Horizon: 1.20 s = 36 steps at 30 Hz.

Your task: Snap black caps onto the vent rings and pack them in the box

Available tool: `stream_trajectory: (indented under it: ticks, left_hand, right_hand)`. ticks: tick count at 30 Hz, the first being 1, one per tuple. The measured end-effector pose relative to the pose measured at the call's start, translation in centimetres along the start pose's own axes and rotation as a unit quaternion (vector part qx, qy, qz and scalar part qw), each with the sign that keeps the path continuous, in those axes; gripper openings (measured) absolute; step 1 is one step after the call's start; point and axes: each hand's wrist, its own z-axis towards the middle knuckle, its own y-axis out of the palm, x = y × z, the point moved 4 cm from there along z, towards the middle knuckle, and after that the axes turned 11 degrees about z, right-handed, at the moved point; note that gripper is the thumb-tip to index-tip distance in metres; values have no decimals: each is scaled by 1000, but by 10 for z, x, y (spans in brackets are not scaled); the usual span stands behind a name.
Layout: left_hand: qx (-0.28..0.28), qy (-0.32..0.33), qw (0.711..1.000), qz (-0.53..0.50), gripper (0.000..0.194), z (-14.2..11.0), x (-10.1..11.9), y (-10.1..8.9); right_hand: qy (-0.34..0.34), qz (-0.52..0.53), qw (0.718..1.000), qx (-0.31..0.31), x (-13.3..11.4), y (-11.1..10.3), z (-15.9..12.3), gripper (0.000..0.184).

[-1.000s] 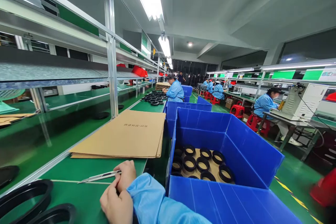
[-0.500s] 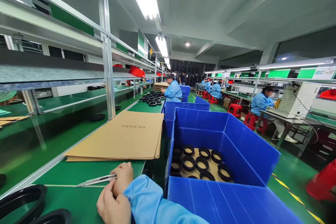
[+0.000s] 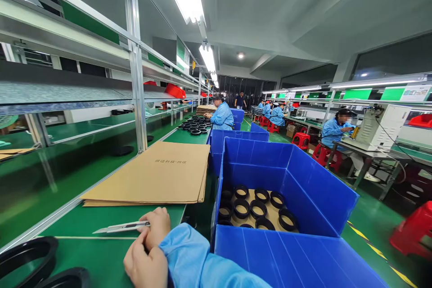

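Observation:
My right hand [image 3: 159, 225], in a blue sleeve, rests over the green bench and grips a slim utility knife [image 3: 122, 227]. The knife points left, its thin end just above a pale line on the bench top. Closer to me, my left hand [image 3: 147, 258] is closed, its fingers curled up against the right hand; whatever may be in them is hidden. Beyond the knife lies a stack of flat brown cardboard sheets [image 3: 151, 175] with printed characters on top. Two black rings [image 3: 50, 252] sit at the lower left, partly cut off.
A blue bin [image 3: 256, 157] stands right of the bench, with black rings [image 3: 241, 208] on cardboard inside. An aluminium post [image 3: 135, 76] rises at the bench's left. Farther along, a co-worker [image 3: 222, 114] sits by a pile of rings [image 3: 195, 123]. Red stools [image 3: 413, 229] stand right.
The view has shifted very slightly. My hands and the knife keep nearly the same pose. At the right, a seated co-worker's hand has risen; a person far back now shows more fully.

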Motion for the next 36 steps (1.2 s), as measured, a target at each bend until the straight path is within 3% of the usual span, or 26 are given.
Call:
stream_trajectory:
  ticks: [13,36]
  left_hand:
    - [53,-8,999,4,38,5,-11,11]
    - [-17,-35,999,25,52,2,2,0]
  right_hand:
    - [1,18,1000,-1,1,0,1,23]
    - [10,23,1000,-5,-11,-7,-3,22]
